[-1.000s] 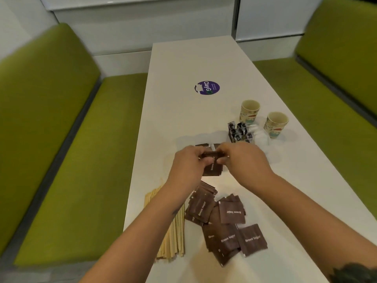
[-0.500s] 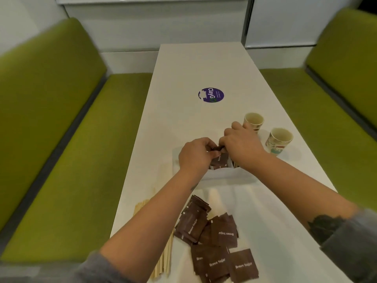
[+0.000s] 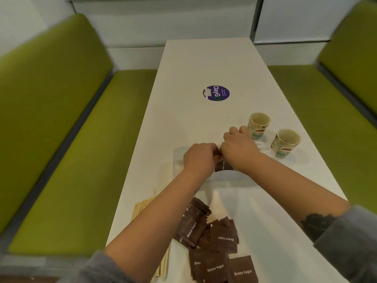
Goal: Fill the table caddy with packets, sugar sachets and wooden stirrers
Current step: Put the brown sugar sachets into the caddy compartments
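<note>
1. At mid-table, a small stack of brown sugar sachets is pinched from both sides: left hand curled on its left edge, right hand curled over its top and right.
2. The clear table caddy is barely readable under the hands; only a faint transparent outline and its shadow are seen. Which compartment is targeted cannot be told.
3. Risk: the stack is thin and slick-looking, so it could fan out or snag on a caddy wall if released unevenly.
4. Risk: two paper cups sit just right of the right hand, and one could be knocked by a knuckle or the wrist.
5. Risk: the caddy looks light, so it could be shoved far along the white table by downward pressure.
6. Look of the stock: a loose sachet pile lies near, flat dark-brown squares printed "Brown Sugar", overlapping at odd angles.
7. Wooden stirrers lie near left, partly hidden by the left forearm, not yet loaded.
</note>
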`<state>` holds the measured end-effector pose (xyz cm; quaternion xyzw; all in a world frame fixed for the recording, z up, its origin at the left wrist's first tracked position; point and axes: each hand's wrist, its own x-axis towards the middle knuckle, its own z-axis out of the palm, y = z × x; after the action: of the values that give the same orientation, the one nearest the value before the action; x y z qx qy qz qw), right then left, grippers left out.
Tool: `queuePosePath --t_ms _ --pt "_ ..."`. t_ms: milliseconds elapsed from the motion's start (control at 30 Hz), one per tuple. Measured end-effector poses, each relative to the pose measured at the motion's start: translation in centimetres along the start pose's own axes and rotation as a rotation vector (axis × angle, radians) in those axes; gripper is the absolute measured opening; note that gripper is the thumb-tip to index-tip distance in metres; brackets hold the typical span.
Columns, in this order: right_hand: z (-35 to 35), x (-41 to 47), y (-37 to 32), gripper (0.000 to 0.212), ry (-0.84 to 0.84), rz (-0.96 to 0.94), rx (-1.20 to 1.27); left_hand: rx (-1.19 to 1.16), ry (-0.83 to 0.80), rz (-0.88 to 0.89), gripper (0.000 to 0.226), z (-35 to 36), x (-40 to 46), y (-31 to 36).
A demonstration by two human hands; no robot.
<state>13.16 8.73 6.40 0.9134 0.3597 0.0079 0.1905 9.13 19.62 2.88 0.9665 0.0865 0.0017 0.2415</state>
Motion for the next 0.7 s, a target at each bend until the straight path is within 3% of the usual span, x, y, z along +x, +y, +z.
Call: queuePosePath --t_ms 133,400,700 --pt "0.4 0.2 -1.3 0.025 -0.052 0.03 -0.086 0.093 0.095 0.035 0.03 0.3 -0.1 -0.3" --pt "1.1 1.3 -2.7 0.018 -0.058 0.151 -0.163 -0.047 0.186 -0.009 0.053 -1.0 -1.2 -1.1" --pt "0.2 0.3 -2.6 0.019 0.054 0.184 -0.045 -0.189 0.218 -0.009 0.039 -2.6 -5.3 -2.8"
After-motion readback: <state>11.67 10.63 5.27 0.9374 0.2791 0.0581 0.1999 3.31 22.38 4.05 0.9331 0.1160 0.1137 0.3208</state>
